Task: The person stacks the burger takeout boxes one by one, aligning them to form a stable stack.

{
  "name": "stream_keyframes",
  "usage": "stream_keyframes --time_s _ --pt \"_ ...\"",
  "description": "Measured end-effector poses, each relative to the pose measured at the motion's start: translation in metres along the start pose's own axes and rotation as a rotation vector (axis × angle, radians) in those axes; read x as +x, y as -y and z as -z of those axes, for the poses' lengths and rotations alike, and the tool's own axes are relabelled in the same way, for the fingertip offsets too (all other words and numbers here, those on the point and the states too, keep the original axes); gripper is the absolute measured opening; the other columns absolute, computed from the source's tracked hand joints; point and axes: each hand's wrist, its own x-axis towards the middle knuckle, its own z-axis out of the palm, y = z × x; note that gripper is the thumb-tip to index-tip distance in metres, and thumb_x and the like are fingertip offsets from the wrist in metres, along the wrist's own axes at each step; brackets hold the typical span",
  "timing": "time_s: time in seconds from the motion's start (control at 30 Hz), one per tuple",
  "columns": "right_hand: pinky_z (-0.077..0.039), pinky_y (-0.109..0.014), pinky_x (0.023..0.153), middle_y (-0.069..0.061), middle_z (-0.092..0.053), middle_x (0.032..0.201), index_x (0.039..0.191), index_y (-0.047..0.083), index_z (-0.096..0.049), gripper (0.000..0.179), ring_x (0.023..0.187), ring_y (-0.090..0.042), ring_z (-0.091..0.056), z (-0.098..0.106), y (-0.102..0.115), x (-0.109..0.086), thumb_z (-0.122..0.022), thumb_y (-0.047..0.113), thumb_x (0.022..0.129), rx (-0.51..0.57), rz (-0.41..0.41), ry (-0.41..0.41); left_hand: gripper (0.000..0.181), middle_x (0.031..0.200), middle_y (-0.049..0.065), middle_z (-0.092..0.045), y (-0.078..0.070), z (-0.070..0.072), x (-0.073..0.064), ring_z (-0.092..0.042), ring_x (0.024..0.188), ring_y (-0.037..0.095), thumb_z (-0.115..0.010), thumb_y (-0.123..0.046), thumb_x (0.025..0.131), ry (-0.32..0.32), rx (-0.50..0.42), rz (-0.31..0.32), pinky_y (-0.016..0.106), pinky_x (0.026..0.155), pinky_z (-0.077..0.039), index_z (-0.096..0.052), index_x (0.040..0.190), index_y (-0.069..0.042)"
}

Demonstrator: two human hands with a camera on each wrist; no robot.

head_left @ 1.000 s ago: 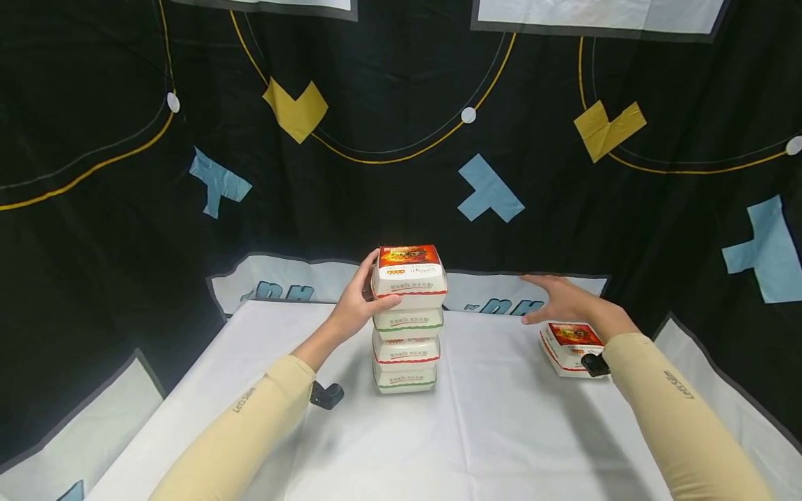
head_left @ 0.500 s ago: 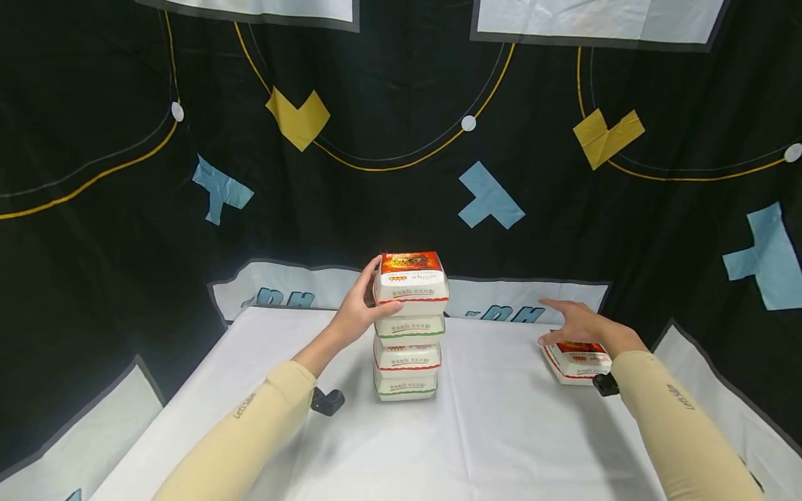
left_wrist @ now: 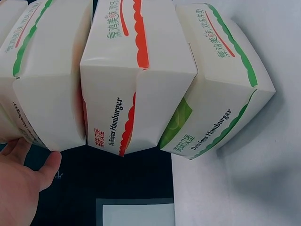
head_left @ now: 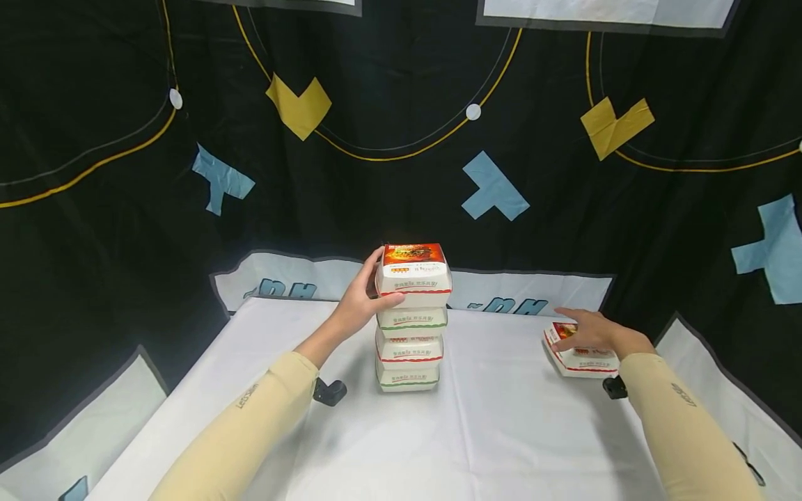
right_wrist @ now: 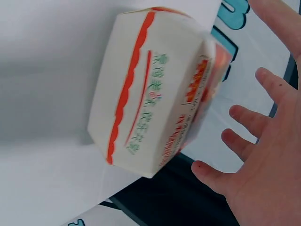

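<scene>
Several hamburger boxes stand stacked on the white table, with red and green trims alternating. My left hand (head_left: 358, 303) holds the topmost red-trimmed box (head_left: 413, 280), thumb on its front and fingers along its left side. In the left wrist view, that hand (left_wrist: 23, 181) shows beside the upper boxes, and a lower red-trimmed box (left_wrist: 136, 80) and the green-trimmed bottom box (left_wrist: 211, 94) lie beyond it. A separate red-trimmed hamburger box (head_left: 585, 362) sits at the right. Over it is my right hand (head_left: 595, 330); the right wrist view shows its fingers (right_wrist: 254, 122) spread, apart from the box.
The white tablecloth (head_left: 501, 431) covers the table. Behind its back edge hangs a black cloth (head_left: 388, 202) with yellow and blue tape pieces. A white strip with blue lettering (head_left: 501, 305) runs along that edge.
My right hand has moved right and down, from beyond the separate hamburger box to over it. My left hand stays at the top of the stack. The view shifts slightly.
</scene>
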Motion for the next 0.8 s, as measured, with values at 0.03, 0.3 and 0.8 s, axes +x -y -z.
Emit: stream_keyframes --time_s 0.03,0.3,0.8 --pt "-0.034 -0.076 0.101 -0.037 -0.025 0.154 0.159 0.009 -0.024 0.104 0.128 -0.055 -0.03 -0.001 -0.002 0.0 -0.075 0.057 0.082 0.004 -0.004 0.0 0.092 0.146 0.015 -0.043 0.0 0.0 0.001 -0.048 0.13 0.031 -0.073 -0.016 0.09 0.001 -0.001 -0.001 0.053 0.108 -0.045 -0.015 0.162 -0.017" --pt "-0.039 -0.072 0.098 -0.035 -0.031 0.152 0.159 0.01 -0.024 0.112 0.122 -0.049 -0.04 -0.01 -0.016 0.003 -0.077 0.063 0.075 0.021 -0.037 0.039 0.093 0.148 0.013 -0.042 0.023 0.0 0.011 -0.048 0.132 0.032 -0.073 -0.014 0.09 -0.007 0.013 0.001 0.054 0.107 -0.046 -0.014 0.162 -0.024" --pt "-0.041 -0.075 0.094 -0.034 -0.03 0.151 0.158 0.009 -0.025 0.113 0.127 -0.055 -0.028 -0.018 -0.02 0.001 -0.09 0.037 0.07 -0.088 -0.044 0.048 0.09 0.146 0.007 -0.045 0.032 0.002 0.012 -0.047 0.132 0.028 -0.074 -0.022 0.09 -0.022 0.019 -0.027 0.053 0.105 -0.047 -0.018 0.159 -0.034"
